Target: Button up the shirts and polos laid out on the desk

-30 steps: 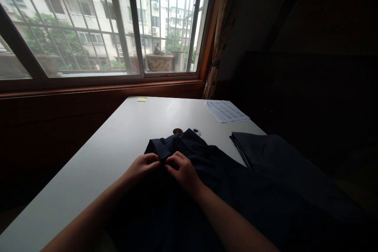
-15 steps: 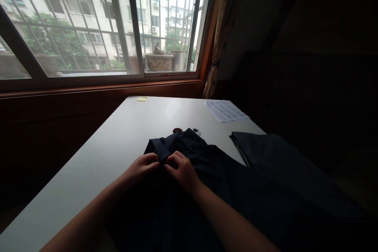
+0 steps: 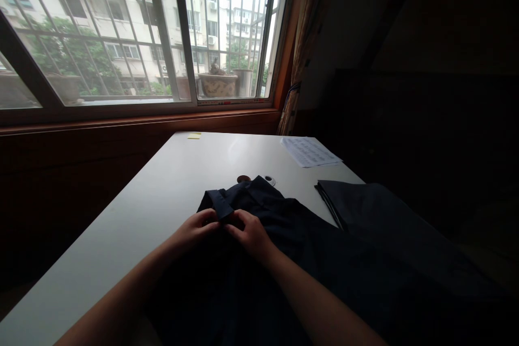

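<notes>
Scarcely anything has shifted over the last second: the left hand [image 3: 195, 227] and right hand [image 3: 252, 235] stay nearly closed, fingertips pinching the dark shirt [image 3: 279, 212] by its collar [image 3: 221, 205] on the white table [image 3: 121, 243], so the close work there seems ongoing.

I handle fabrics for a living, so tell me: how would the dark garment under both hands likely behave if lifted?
The dark garment would probably sag limply, since it lies in soft, uneven folds. Its folded band near the hands may keep its shape better, as its edges look straight and crisp. Rolling seems unlikely, given how it spreads across the white table.
</notes>
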`<action>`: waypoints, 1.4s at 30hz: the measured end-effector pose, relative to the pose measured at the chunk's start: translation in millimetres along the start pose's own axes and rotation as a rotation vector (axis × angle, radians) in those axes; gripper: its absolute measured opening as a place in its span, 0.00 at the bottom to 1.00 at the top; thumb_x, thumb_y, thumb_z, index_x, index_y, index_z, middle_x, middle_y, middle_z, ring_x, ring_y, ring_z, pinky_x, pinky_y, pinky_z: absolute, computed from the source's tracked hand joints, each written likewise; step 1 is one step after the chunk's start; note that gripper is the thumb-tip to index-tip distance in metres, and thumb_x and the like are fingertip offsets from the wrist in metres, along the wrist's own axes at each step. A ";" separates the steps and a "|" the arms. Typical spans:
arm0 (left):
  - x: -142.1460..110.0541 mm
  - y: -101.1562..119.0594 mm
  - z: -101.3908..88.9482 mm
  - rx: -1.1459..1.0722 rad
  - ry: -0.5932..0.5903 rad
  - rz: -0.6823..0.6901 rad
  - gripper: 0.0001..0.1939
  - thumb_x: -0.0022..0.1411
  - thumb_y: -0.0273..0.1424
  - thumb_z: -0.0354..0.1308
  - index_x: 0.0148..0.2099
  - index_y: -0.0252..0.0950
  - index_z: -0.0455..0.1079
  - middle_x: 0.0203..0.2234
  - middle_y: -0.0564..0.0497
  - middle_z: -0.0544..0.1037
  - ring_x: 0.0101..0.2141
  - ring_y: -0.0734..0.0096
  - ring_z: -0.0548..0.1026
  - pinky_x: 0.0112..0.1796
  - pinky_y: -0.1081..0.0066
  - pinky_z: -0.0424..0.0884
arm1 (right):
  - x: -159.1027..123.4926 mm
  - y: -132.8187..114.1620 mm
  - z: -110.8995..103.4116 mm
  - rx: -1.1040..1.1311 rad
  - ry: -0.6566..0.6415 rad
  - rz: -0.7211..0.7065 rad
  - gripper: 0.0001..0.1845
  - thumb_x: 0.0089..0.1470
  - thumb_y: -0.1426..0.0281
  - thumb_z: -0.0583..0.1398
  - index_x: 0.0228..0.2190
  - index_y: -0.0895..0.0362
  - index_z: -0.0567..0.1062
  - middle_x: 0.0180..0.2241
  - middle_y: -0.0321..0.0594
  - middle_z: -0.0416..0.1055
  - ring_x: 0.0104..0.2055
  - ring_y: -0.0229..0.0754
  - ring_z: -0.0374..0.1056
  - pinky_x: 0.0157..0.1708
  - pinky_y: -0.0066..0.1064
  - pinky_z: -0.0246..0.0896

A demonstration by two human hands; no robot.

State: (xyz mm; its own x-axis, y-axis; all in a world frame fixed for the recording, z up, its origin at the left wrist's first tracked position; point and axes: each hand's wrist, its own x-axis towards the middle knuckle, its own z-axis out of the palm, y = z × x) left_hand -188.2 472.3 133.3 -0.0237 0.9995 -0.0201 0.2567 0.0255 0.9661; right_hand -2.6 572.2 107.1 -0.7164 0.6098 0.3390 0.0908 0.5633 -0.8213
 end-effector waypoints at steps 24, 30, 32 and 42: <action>1.9 1.1 1.0 0.019 -0.004 -0.029 0.21 0.58 0.42 0.62 0.47 0.31 0.73 0.41 0.44 0.79 0.43 0.55 0.76 0.43 0.64 0.72 | -1.8 -3.1 -2.4 0.083 -0.002 0.046 0.08 0.54 0.67 0.64 0.38 0.55 0.77 0.37 0.38 0.77 0.39 0.43 0.73 0.40 0.32 0.66; 1.1 1.7 1.8 0.005 0.001 -0.032 0.21 0.57 0.41 0.62 0.48 0.31 0.74 0.41 0.43 0.79 0.42 0.54 0.77 0.42 0.63 0.72 | -2.0 -3.0 -2.2 0.081 0.002 0.045 0.08 0.55 0.68 0.63 0.38 0.55 0.77 0.37 0.38 0.77 0.38 0.42 0.72 0.40 0.31 0.66; 0.8 2.5 2.2 0.028 0.016 -0.033 0.21 0.57 0.42 0.62 0.47 0.32 0.74 0.40 0.44 0.79 0.42 0.54 0.76 0.41 0.64 0.72 | -1.8 -3.8 -2.5 0.079 0.001 0.043 0.08 0.55 0.68 0.63 0.38 0.55 0.77 0.36 0.37 0.77 0.38 0.42 0.73 0.39 0.31 0.66; -1.0 7.6 4.6 0.044 0.055 -0.022 0.20 0.57 0.42 0.62 0.45 0.32 0.75 0.38 0.44 0.79 0.39 0.56 0.77 0.39 0.65 0.72 | -1.8 -3.6 -2.5 0.095 0.006 0.033 0.08 0.56 0.68 0.62 0.40 0.54 0.77 0.38 0.38 0.77 0.40 0.43 0.73 0.42 0.32 0.66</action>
State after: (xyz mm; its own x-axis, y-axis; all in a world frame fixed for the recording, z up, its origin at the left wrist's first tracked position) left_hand -181.8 471.5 139.5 -0.0823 0.9963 -0.0262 0.2979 0.0497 0.9533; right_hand 0.1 570.5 110.6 -0.7098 0.6307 0.3135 0.0481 0.4875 -0.8718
